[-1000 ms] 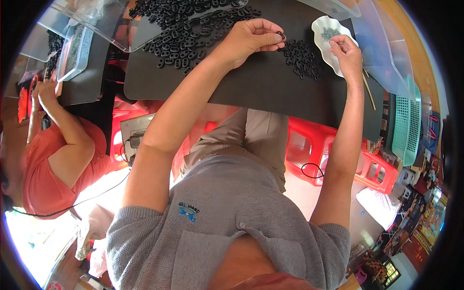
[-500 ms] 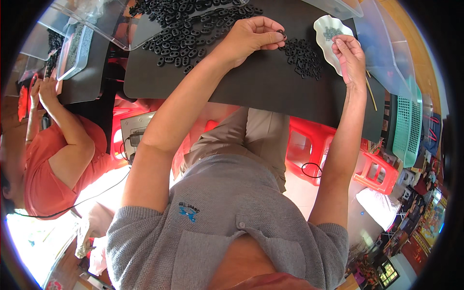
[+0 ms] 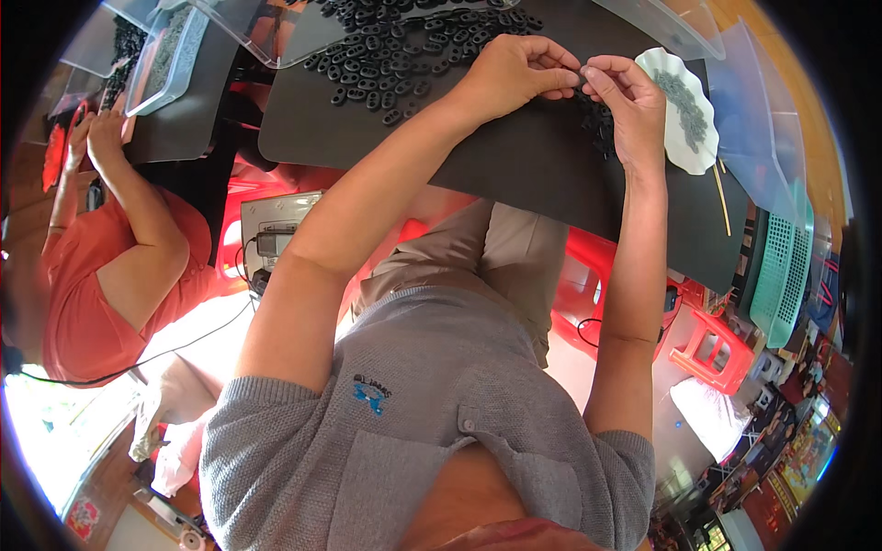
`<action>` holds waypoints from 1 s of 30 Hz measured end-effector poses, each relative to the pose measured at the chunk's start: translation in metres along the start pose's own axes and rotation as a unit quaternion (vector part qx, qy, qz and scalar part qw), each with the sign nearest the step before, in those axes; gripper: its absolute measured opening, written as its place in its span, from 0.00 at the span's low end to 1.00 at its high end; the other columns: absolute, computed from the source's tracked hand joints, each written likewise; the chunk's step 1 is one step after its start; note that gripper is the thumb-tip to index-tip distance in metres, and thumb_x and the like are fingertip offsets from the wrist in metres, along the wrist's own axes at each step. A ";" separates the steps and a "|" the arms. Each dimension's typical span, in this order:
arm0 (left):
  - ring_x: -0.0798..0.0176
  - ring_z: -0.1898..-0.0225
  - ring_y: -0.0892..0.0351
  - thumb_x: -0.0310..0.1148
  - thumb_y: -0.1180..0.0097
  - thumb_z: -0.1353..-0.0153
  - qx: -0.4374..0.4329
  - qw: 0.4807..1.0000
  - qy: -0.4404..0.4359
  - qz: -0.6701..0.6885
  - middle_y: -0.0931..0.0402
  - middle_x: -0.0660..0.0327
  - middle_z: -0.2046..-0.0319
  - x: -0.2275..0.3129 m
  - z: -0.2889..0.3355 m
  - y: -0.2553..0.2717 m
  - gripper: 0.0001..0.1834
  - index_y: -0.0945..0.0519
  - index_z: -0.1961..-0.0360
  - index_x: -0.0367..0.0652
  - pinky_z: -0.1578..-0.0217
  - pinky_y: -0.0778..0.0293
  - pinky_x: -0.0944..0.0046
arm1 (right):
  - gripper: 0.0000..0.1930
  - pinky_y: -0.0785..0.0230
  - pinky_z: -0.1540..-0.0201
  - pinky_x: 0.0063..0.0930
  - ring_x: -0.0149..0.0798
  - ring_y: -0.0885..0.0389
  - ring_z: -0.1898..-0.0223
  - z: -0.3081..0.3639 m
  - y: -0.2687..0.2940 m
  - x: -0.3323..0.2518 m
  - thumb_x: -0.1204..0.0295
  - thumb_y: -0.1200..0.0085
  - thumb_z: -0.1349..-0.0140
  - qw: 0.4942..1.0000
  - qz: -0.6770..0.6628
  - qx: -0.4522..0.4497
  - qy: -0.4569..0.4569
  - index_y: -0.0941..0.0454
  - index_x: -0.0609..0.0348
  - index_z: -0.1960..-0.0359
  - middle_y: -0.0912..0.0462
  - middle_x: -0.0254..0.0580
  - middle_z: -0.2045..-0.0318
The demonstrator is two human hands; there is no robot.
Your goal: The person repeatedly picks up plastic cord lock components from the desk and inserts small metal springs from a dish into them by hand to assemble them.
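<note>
My left hand [image 3: 522, 78] pinches a small black plastic piece [image 3: 581, 80] between thumb and fingertips. Against that piece, my right hand [image 3: 632, 108] is closed with thumb and forefinger together; whatever tiny thing it grips is hidden. Both sets of fingertips meet over the dark table [image 3: 441, 156]. Partly behind my right hand lies a heap of smaller black parts [image 3: 602, 133]. To its right stands a white scalloped dish [image 3: 684, 160] with tiny grey pieces [image 3: 682, 103] in it. Many black two-holed pieces [image 3: 386, 66] are spread left of my hands.
Clear plastic bins [image 3: 758, 119] stand right of the dish, near a thin wooden stick [image 3: 722, 202]. A green basket [image 3: 781, 275] is beyond the table's right edge. Red stools [image 3: 712, 354] are below. At left, a person in red [image 3: 124, 275] works at another table.
My right hand has moved left from the dish to my left hand, and the fingertips now meet at the black piece. The view has shifted slightly.
</note>
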State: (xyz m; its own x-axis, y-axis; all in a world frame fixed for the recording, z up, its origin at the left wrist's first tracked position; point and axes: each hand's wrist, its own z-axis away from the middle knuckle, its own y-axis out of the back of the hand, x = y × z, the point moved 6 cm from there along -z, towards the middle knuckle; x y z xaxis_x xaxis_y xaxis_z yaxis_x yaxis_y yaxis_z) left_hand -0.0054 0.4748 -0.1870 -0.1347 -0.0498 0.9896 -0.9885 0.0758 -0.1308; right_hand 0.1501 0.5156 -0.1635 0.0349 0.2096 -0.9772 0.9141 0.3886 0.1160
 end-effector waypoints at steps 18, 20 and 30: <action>0.67 0.72 0.16 0.28 0.38 0.43 0.036 0.964 -0.138 -0.223 0.17 0.60 0.76 0.016 0.003 0.001 0.06 0.15 0.65 0.40 0.68 0.21 0.66 | 0.05 0.29 0.64 0.16 0.22 0.21 0.70 0.006 -0.004 -0.006 0.78 0.39 0.40 0.994 0.110 -0.011 0.017 0.16 0.62 0.62 0.16 0.30 0.70; 0.68 0.72 0.15 0.28 0.38 0.43 0.037 0.969 -0.113 -0.216 0.17 0.60 0.76 0.013 0.002 0.004 0.06 0.15 0.65 0.40 0.68 0.21 0.67 | 0.06 0.29 0.64 0.17 0.21 0.21 0.70 0.003 0.005 -0.011 0.77 0.39 0.40 0.986 0.162 0.007 0.042 0.16 0.61 0.62 0.16 0.30 0.71; 0.71 0.70 0.16 0.29 0.38 0.41 0.023 0.996 -0.026 -0.078 0.16 0.62 0.72 0.003 0.000 0.006 0.07 0.15 0.63 0.38 0.67 0.20 0.72 | 0.07 0.25 0.61 0.28 0.38 0.16 0.67 -0.020 0.108 0.009 0.73 0.43 0.41 0.868 0.489 0.067 0.050 0.16 0.58 0.62 0.15 0.43 0.67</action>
State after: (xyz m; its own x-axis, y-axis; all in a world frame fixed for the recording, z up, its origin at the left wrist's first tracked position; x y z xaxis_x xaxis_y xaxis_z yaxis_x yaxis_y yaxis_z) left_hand -0.0121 0.4751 -0.1848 0.0185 -0.1091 0.9939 -0.9996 0.0178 0.0206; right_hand 0.2408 0.5769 -0.1563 0.7923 0.4598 -0.4010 0.5054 -0.1264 0.8536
